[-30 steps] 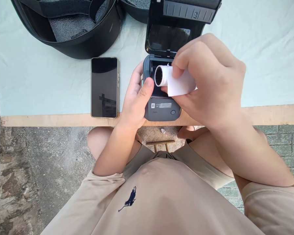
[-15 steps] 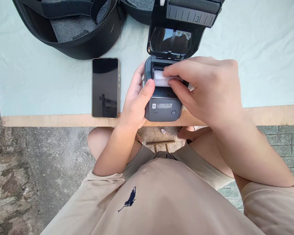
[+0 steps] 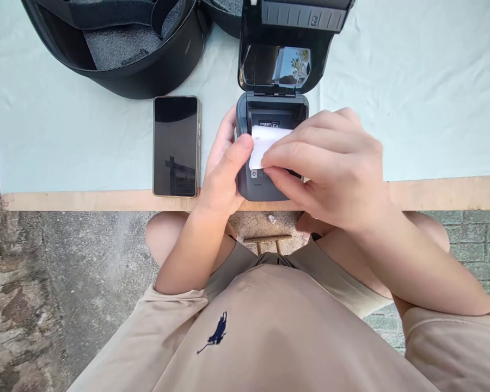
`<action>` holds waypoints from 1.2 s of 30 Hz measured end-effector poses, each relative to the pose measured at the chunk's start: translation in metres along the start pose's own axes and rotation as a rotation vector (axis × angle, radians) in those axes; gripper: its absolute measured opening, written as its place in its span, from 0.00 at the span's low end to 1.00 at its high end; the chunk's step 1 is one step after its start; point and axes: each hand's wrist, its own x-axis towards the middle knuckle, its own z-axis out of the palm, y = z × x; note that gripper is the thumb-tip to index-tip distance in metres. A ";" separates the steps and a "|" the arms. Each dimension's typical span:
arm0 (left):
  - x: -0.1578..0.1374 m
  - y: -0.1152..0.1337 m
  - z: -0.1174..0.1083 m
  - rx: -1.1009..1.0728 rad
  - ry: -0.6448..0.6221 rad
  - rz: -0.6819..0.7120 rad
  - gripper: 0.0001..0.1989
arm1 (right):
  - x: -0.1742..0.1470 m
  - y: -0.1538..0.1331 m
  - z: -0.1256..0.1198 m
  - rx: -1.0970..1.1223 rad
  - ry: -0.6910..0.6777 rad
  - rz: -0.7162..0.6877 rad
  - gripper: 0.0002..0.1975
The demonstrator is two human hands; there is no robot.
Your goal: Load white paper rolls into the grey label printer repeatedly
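Centrally, the right hand [image 3: 335, 163] pinches a piece of white paper [image 3: 260, 146], thumb and forefinger brought nearly together at its lower edge; the other fingers curl behind. The paper extends up and leftward from the fingertips, over the open compartment of a dark grey printer [image 3: 249, 188]; its right part is hidden beneath the hand, and whether it rests on the compartment floor cannot be told. The left hand [image 3: 222, 171] clasps the printer's left side, thumb over the upper rim, fingers along the outer wall; the thumb tip lies at the paper's left edge, contact uncertain. The hinged lid [image 3: 283, 60] stands open at the far side.

The printer sits near the front of a table covered by a pale cloth [image 3: 412, 109], its bare wooden edge [image 3: 81, 200] exposed. A dark-screened phone [image 3: 175, 147] lies to the left; beyond it stands an open black case [image 3: 159, 71] with grey lining. Below are grey concrete [image 3: 93, 272], rough stonework [image 3: 16, 310] at left, and greenish brick paving [image 3: 469, 250] at right.
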 end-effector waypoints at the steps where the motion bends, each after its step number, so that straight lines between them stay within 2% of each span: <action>1: 0.000 0.000 -0.001 0.008 -0.009 0.006 0.19 | -0.001 0.000 0.001 0.022 0.010 -0.013 0.04; 4: -0.002 0.002 0.000 0.063 0.005 0.020 0.20 | -0.003 0.002 0.003 0.087 0.062 -0.015 0.02; 7: -0.003 0.004 0.001 0.124 0.021 0.006 0.27 | -0.006 0.006 0.000 0.053 0.107 0.052 0.03; 12: -0.003 0.003 -0.004 0.147 -0.015 0.029 0.40 | -0.010 0.016 -0.004 -0.028 0.025 0.092 0.08; 16: -0.004 0.004 -0.004 0.116 -0.036 0.036 0.37 | -0.011 0.018 -0.005 0.026 -0.027 0.077 0.12; 20: -0.005 0.005 -0.002 0.151 -0.039 0.037 0.35 | -0.008 0.019 -0.009 0.051 0.041 0.038 0.15; 24: -0.002 0.003 -0.004 0.205 -0.062 0.053 0.35 | 0.001 0.026 -0.014 0.045 0.166 0.165 0.19; 26: -0.001 0.002 -0.006 0.213 -0.085 0.059 0.36 | 0.007 0.029 -0.016 0.108 0.218 0.147 0.23; 28: 0.000 0.002 -0.007 0.218 -0.103 0.055 0.37 | 0.012 0.029 -0.017 0.188 0.123 0.246 0.23; 30: -0.001 0.002 -0.008 0.220 -0.098 0.048 0.39 | 0.015 0.026 -0.018 0.201 0.119 0.309 0.22; 33: -0.003 0.002 -0.007 0.188 -0.063 0.042 0.40 | 0.014 0.024 -0.015 0.134 0.134 0.227 0.17; 36: -0.004 0.001 -0.008 0.130 -0.053 0.029 0.38 | 0.008 0.028 -0.011 0.093 0.034 0.081 0.14</action>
